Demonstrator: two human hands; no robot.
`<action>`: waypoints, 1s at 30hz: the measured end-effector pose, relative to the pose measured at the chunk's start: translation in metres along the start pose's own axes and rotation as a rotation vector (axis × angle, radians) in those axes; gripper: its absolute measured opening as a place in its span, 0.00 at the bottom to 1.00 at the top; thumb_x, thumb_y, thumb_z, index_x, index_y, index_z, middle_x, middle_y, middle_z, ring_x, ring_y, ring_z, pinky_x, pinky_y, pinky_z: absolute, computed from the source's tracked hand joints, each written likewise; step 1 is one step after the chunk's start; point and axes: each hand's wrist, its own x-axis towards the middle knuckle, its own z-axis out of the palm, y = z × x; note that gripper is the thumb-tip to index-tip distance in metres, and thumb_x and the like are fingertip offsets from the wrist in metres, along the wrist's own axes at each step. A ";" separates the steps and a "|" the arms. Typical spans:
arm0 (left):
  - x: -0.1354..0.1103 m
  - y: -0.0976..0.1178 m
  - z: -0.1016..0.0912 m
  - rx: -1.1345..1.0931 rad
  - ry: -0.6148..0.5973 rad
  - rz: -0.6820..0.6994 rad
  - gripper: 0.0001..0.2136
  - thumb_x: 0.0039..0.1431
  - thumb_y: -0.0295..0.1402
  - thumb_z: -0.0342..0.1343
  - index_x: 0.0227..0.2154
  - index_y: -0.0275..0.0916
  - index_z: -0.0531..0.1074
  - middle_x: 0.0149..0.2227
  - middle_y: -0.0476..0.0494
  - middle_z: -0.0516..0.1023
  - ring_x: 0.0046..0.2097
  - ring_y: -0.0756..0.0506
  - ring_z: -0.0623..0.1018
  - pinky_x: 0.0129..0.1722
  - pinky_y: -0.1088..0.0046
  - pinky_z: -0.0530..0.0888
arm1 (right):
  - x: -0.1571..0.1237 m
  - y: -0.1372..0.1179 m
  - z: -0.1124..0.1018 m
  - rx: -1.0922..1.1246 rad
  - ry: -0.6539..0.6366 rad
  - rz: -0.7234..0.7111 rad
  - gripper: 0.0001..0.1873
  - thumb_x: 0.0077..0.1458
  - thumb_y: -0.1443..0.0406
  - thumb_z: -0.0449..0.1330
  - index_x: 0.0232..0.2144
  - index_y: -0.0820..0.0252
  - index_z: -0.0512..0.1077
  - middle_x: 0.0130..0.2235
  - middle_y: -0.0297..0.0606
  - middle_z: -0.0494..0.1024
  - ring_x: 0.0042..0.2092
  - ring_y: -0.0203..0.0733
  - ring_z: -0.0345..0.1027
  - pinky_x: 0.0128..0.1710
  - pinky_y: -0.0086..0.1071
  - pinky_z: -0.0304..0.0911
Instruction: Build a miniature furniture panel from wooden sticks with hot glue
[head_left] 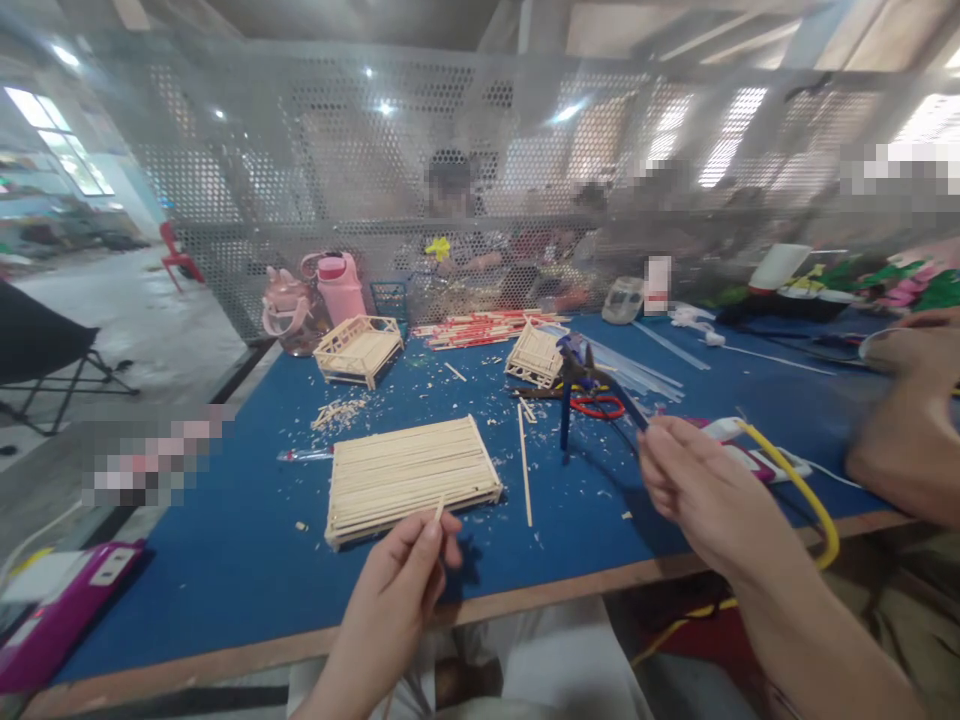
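Pale wood makes the slatted panel (409,468), which lies on the blue worktop (240,540) in front of the person. The left hand (401,570) pinches a thin wooden stick (440,508) between its fingers, near the panel's front edge (whether the stick touches it, I cannot tell). The right hand (679,465) has its fingers closed around one handle of the blue pliers (565,412), whose other handle hangs free. From here, the stick could snap if the pinch becomes too strong, and the free handle could swing and knock the small wooden frame (531,355) close to it. About containers: a pink bottle (341,290) and a transparent jar (622,300) stand at the back; their contents I cannot make out.
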 end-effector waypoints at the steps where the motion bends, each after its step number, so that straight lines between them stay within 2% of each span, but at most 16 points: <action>1: -0.002 0.005 0.004 0.002 -0.003 0.011 0.24 0.47 0.56 0.60 0.32 0.37 0.72 0.28 0.48 0.75 0.18 0.58 0.60 0.17 0.81 0.53 | -0.010 -0.005 0.002 0.196 -0.076 0.075 0.21 0.52 0.45 0.57 0.27 0.53 0.60 0.17 0.21 0.53 0.16 0.30 0.42 0.13 0.23 0.42; 4: -0.007 0.018 0.012 -0.018 -0.156 -0.057 0.22 0.49 0.56 0.58 0.30 0.39 0.68 0.37 0.43 0.78 0.16 0.57 0.66 0.14 0.79 0.51 | -0.039 -0.012 0.018 0.527 -0.280 0.283 0.23 0.49 0.44 0.61 0.27 0.54 0.61 0.16 0.19 0.46 0.16 0.28 0.33 0.12 0.21 0.38; 6: -0.010 0.023 0.014 -0.018 -0.291 -0.100 0.22 0.49 0.55 0.58 0.28 0.39 0.66 0.32 0.47 0.75 0.16 0.57 0.65 0.14 0.79 0.50 | -0.055 -0.009 0.032 0.654 -0.351 0.356 0.21 0.53 0.45 0.58 0.27 0.54 0.62 0.16 0.19 0.45 0.16 0.28 0.32 0.13 0.20 0.38; 7: -0.012 0.024 0.013 0.001 -0.325 -0.088 0.21 0.50 0.55 0.58 0.27 0.39 0.66 0.28 0.50 0.72 0.16 0.57 0.62 0.15 0.79 0.50 | -0.060 -0.005 0.038 0.688 -0.372 0.364 0.20 0.55 0.46 0.57 0.27 0.54 0.62 0.16 0.19 0.46 0.16 0.28 0.34 0.13 0.20 0.41; 9: -0.014 0.024 0.010 0.064 -0.325 -0.026 0.21 0.51 0.54 0.58 0.26 0.38 0.67 0.23 0.54 0.63 0.19 0.57 0.56 0.18 0.78 0.50 | -0.066 0.004 0.047 0.687 -0.425 0.295 0.19 0.53 0.47 0.60 0.28 0.54 0.63 0.20 0.25 0.60 0.19 0.30 0.52 0.19 0.23 0.56; 10: -0.014 0.023 0.008 0.090 -0.321 -0.011 0.21 0.52 0.53 0.57 0.25 0.38 0.67 0.22 0.55 0.60 0.20 0.56 0.54 0.19 0.78 0.49 | -0.067 0.009 0.051 0.674 -0.481 0.233 0.21 0.49 0.46 0.63 0.30 0.54 0.65 0.27 0.31 0.69 0.26 0.33 0.64 0.26 0.27 0.64; 11: -0.015 0.023 0.006 0.111 -0.341 -0.023 0.21 0.53 0.53 0.57 0.25 0.38 0.67 0.21 0.56 0.58 0.21 0.56 0.53 0.19 0.77 0.49 | -0.066 0.012 0.054 0.659 -0.561 0.174 0.24 0.44 0.44 0.66 0.34 0.53 0.67 0.37 0.38 0.74 0.37 0.39 0.70 0.35 0.33 0.68; 13: -0.017 0.020 0.005 0.149 -0.450 -0.091 0.21 0.54 0.54 0.55 0.25 0.38 0.66 0.20 0.56 0.56 0.21 0.55 0.52 0.19 0.76 0.49 | -0.062 0.017 0.059 0.657 -0.740 0.083 0.37 0.37 0.41 0.67 0.47 0.50 0.66 0.55 0.47 0.69 0.55 0.49 0.67 0.48 0.43 0.66; 15: -0.020 0.018 0.006 0.196 -0.527 -0.101 0.21 0.55 0.54 0.54 0.24 0.38 0.66 0.20 0.56 0.56 0.22 0.54 0.54 0.20 0.76 0.51 | -0.057 0.018 0.063 0.682 -0.855 0.027 0.45 0.38 0.43 0.65 0.57 0.51 0.59 0.59 0.51 0.65 0.59 0.52 0.64 0.50 0.48 0.65; 16: -0.022 0.017 0.007 0.207 -0.531 -0.084 0.21 0.55 0.54 0.54 0.23 0.38 0.66 0.20 0.56 0.56 0.22 0.54 0.55 0.21 0.77 0.53 | -0.055 0.018 0.064 0.668 -0.879 0.014 0.45 0.42 0.45 0.64 0.59 0.53 0.57 0.59 0.52 0.66 0.58 0.51 0.65 0.50 0.48 0.65; 18: -0.026 0.015 0.008 0.185 -0.493 -0.077 0.22 0.54 0.54 0.55 0.23 0.38 0.66 0.18 0.56 0.58 0.21 0.54 0.56 0.21 0.77 0.54 | -0.052 0.019 0.063 0.544 -0.861 -0.011 0.35 0.50 0.53 0.59 0.59 0.55 0.58 0.55 0.51 0.71 0.55 0.48 0.69 0.50 0.46 0.67; 21: -0.029 0.015 0.007 0.112 -0.406 -0.122 0.21 0.54 0.55 0.54 0.28 0.39 0.70 0.15 0.55 0.63 0.16 0.54 0.59 0.16 0.78 0.52 | -0.053 0.019 0.046 0.219 -0.716 -0.099 0.27 0.55 0.64 0.52 0.58 0.52 0.62 0.50 0.43 0.76 0.52 0.44 0.72 0.48 0.42 0.70; 23: -0.029 0.018 0.004 0.132 -0.271 -0.036 0.20 0.55 0.53 0.54 0.32 0.39 0.75 0.23 0.48 0.75 0.17 0.54 0.64 0.16 0.77 0.55 | -0.056 0.015 0.032 0.080 -0.653 -0.174 0.30 0.51 0.68 0.54 0.58 0.49 0.63 0.53 0.41 0.75 0.57 0.47 0.68 0.51 0.44 0.68; 25: -0.028 0.022 0.002 0.191 -0.147 0.092 0.18 0.56 0.50 0.56 0.32 0.39 0.77 0.31 0.43 0.79 0.23 0.52 0.70 0.21 0.76 0.64 | -0.059 0.007 0.021 -0.105 -0.619 -0.297 0.35 0.47 0.72 0.55 0.59 0.49 0.62 0.58 0.41 0.70 0.61 0.49 0.62 0.56 0.46 0.64; 28: -0.026 0.027 0.002 0.265 -0.135 0.169 0.16 0.57 0.47 0.55 0.32 0.39 0.79 0.27 0.45 0.79 0.29 0.49 0.74 0.33 0.74 0.70 | -0.060 -0.005 0.022 -0.425 -0.558 -0.495 0.37 0.47 0.74 0.53 0.60 0.54 0.60 0.58 0.46 0.70 0.59 0.49 0.64 0.55 0.46 0.65; 30: -0.026 0.027 0.005 0.285 -0.156 0.169 0.17 0.58 0.47 0.54 0.33 0.38 0.78 0.22 0.47 0.76 0.28 0.49 0.72 0.31 0.74 0.69 | -0.059 -0.009 0.029 -0.495 -0.569 -0.512 0.36 0.47 0.74 0.52 0.60 0.56 0.59 0.56 0.48 0.72 0.56 0.49 0.68 0.52 0.45 0.68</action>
